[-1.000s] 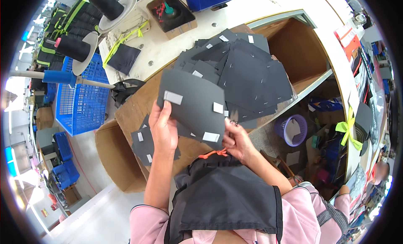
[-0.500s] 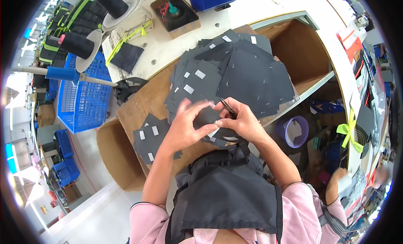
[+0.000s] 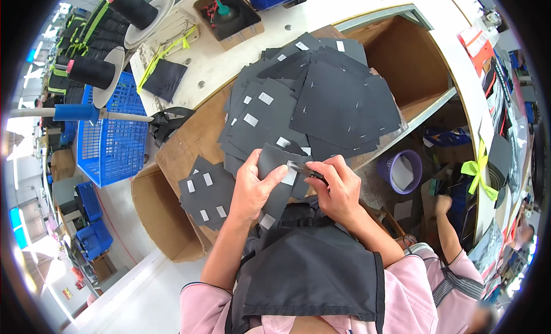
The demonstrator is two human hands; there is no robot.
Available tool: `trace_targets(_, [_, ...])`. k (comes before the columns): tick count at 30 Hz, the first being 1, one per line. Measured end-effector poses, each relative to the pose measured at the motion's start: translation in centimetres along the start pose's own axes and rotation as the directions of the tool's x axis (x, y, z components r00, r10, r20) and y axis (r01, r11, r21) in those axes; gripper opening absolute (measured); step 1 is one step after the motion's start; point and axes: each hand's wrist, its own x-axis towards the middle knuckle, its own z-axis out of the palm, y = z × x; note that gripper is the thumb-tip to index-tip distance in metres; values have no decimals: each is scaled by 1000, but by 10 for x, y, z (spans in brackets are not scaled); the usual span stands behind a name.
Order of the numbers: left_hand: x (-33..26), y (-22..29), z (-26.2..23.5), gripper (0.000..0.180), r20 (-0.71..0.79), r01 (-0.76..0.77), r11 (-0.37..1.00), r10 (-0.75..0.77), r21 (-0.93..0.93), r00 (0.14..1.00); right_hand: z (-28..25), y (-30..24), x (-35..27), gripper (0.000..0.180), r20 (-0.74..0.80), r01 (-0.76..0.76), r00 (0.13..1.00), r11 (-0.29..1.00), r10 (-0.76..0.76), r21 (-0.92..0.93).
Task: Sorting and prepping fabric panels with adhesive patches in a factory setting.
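My left hand (image 3: 251,190) pinches a dark grey fabric piece (image 3: 275,199) between thumb and fingers, above the near edge of the board. A small white label (image 3: 290,175) sits on that piece, right by my left thumb tip. My right hand (image 3: 340,187) is closed around dark thread snips (image 3: 314,174), their points at the label's upper edge. Whether the blades grip a thread is too small to tell. Just beyond my hands lies a large heap of dark fabric pieces (image 3: 338,107), several bearing white labels. To the left is a smaller pile of labelled pieces (image 3: 198,203).
Black thread cones (image 3: 135,11) and a blue basket (image 3: 117,136) stand at the left. An open cardboard box (image 3: 163,219) is below the board (image 3: 189,141). A purple bin (image 3: 396,187) stands at right, near a co-worker's hand (image 3: 443,205). A small tray (image 3: 238,24) sits at the back.
The fabric piece, bunched between my hands before, is now opened flatter with its label upward. My right hand has turned, bringing the snips' points to the label. The co-worker's arm has moved inward.
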Motion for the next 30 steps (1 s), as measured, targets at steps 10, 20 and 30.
trace_targets(10, [-7, 12, 2, 38, -14, -29, 998, 30, 62, 999, -1, 20, 3, 32, 105, -385, 916, 780, 386, 494])
trace_targets(20, [-18, 26, 10, 49, -50, -70, 972, 83, 223, 995, -8, -10, 7, 41, 34, 99, 994, 993, -101, 71])
trace_targets(30, [-20, 20, 7, 53, -30, -152, 954, 165, 257, 986, -3, -6, 2, 38, 40, 147, 988, 989, -146, -22])
